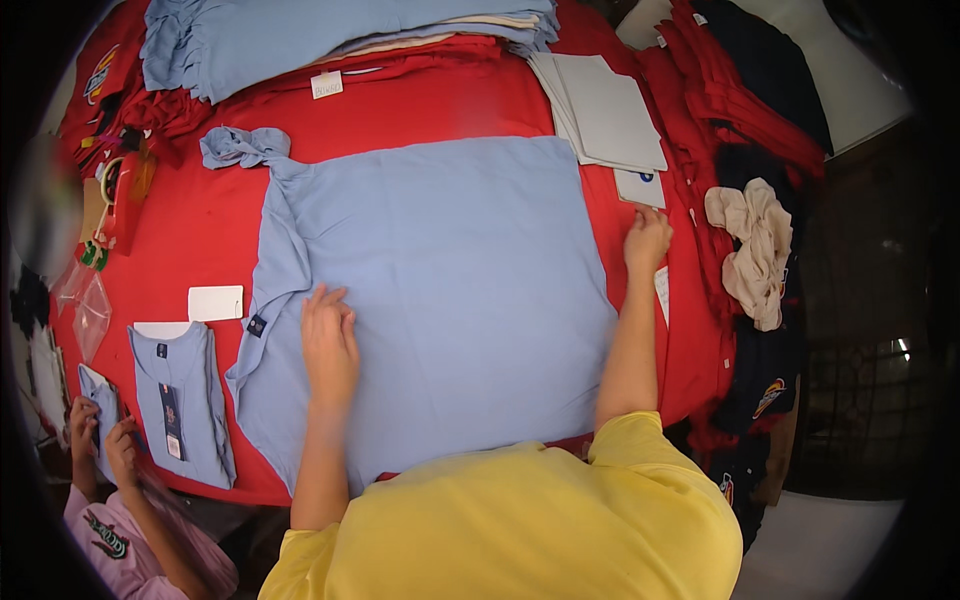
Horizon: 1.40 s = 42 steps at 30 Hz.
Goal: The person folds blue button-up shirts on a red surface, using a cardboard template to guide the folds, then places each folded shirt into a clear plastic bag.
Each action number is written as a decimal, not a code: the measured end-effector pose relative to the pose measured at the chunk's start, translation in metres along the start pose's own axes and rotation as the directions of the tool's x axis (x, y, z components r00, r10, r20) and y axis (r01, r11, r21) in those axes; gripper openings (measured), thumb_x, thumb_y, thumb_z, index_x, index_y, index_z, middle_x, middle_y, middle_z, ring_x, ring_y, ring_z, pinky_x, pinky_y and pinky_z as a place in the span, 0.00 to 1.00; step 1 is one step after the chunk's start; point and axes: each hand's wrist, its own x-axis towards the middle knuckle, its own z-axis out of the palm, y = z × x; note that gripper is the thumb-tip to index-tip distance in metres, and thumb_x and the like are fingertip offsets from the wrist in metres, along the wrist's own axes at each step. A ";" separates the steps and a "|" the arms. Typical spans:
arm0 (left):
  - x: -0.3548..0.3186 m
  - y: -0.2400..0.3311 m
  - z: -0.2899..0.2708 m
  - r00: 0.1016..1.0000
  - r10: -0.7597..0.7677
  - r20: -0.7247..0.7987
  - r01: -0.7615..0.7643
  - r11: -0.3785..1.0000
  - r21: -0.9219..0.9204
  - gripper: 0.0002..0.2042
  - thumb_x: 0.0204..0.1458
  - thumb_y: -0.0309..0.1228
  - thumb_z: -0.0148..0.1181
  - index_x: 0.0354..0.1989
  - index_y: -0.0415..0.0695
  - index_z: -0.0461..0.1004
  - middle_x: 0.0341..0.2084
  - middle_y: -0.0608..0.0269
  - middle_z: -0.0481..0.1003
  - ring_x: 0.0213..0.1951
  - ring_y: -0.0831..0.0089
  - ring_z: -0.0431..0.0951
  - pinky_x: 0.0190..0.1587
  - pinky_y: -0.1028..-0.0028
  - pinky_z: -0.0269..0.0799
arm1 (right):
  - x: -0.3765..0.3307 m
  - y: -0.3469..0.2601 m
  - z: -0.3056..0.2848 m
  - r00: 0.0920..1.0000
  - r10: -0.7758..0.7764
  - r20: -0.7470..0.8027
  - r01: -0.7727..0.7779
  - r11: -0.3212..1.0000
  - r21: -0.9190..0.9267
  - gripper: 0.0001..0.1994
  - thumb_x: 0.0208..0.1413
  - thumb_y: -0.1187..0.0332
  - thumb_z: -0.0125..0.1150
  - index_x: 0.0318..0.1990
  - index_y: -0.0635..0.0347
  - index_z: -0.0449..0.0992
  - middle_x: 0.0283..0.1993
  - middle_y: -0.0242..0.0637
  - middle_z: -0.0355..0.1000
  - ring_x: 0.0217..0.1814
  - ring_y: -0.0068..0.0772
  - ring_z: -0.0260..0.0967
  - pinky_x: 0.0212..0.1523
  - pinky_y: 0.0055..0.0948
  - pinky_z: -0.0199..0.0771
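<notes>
A light blue garment (450,270) lies spread out across the red cloth (180,240), its neckline with a small navy label toward the left. One bunched end (243,147) sticks out at its far left corner. My left hand (328,335) is over the garment's left part, fingers loosely bent and apart, holding nothing. To the right of the garment, my right hand (648,240) has its fingers closed at the near edge of a small white card (640,186) with a blue mark. That card is partly under a stack of grey-white sheets (610,110).
Folded blue garments (340,30) are piled at the far side. A tagged folded garment (180,400) and a blank white card (215,303) lie left. Another person's hands (105,440) hold a blue folded piece. A beige bunched cloth (752,250) sits right, by red garments.
</notes>
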 end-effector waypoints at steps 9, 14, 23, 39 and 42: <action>-0.029 -0.018 0.000 0.942 -0.314 -0.117 0.265 0.912 -0.312 0.04 0.57 0.25 0.52 0.35 0.38 0.65 0.44 0.51 0.71 0.45 0.56 0.71 0.48 0.68 0.68 | -0.004 0.080 0.015 0.989 -0.110 0.102 0.122 0.986 -0.113 0.11 0.58 0.72 0.49 0.42 0.68 0.75 0.37 0.54 0.69 0.39 0.57 0.68 0.42 0.49 0.68; -0.035 -0.014 -0.004 0.904 -0.411 -0.115 0.291 0.790 -0.539 0.04 0.60 0.25 0.47 0.39 0.39 0.62 0.44 0.53 0.73 0.47 0.59 0.73 0.49 0.68 0.68 | -0.018 -0.017 0.027 0.931 -0.147 0.335 -0.172 0.633 0.755 0.15 0.63 0.67 0.46 0.54 0.65 0.70 0.43 0.42 0.73 0.40 0.27 0.71 0.42 0.30 0.72; -0.037 -0.026 0.004 0.881 -0.352 -0.316 0.057 0.742 -0.668 0.03 0.61 0.25 0.44 0.40 0.40 0.59 0.53 0.48 0.68 0.53 0.58 0.70 0.56 0.66 0.64 | -0.178 -0.284 -0.019 0.427 -0.863 0.270 0.322 0.425 0.846 0.16 0.53 0.69 0.60 0.49 0.61 0.70 0.42 0.41 0.71 0.40 0.40 0.71 0.40 0.34 0.72; -0.038 -0.022 -0.002 0.925 -0.342 -0.163 0.144 0.716 -0.683 0.04 0.62 0.27 0.44 0.41 0.40 0.59 0.53 0.47 0.66 0.58 0.60 0.66 0.63 0.64 0.57 | -0.199 -0.304 -0.016 0.455 -0.864 0.215 0.333 0.389 0.859 0.11 0.59 0.67 0.54 0.46 0.61 0.72 0.40 0.42 0.72 0.38 0.47 0.71 0.38 0.37 0.71; -0.036 -0.016 -0.009 0.925 -0.357 -0.134 0.189 0.735 -0.651 0.04 0.62 0.27 0.44 0.40 0.40 0.59 0.53 0.48 0.68 0.56 0.61 0.67 0.60 0.66 0.59 | -0.199 -0.302 -0.012 0.435 -0.862 0.261 0.321 0.419 0.849 0.12 0.57 0.67 0.54 0.47 0.57 0.72 0.43 0.42 0.72 0.42 0.49 0.71 0.40 0.41 0.72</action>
